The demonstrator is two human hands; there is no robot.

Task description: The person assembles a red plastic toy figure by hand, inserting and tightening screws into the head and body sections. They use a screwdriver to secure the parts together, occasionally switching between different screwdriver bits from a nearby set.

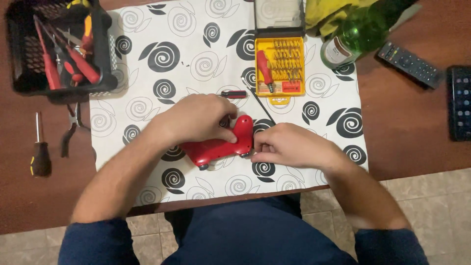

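Note:
A red toy car point(221, 145) lies on the white mat with black spiral flowers point(186, 59), near the table's front edge. My left hand point(196, 119) rests on top of the car and grips its body. My right hand point(289, 145) is closed at the car's right end, fingers pinched against it; what they pinch is hidden. A thin black rod point(258, 101) runs from behind the car toward the yellow bit set. A small screwdriver with a red and black handle point(233, 93) lies just beyond my left hand.
A yellow bit case point(280, 67) with its clear lid open sits at the mat's far side. A black basket point(56, 46) of red-handled tools stands far left, pliers point(72, 128) and a screwdriver point(40, 147) beside it. A green bottle point(355, 32), a remote point(408, 64) and a black keypad point(459, 102) lie right.

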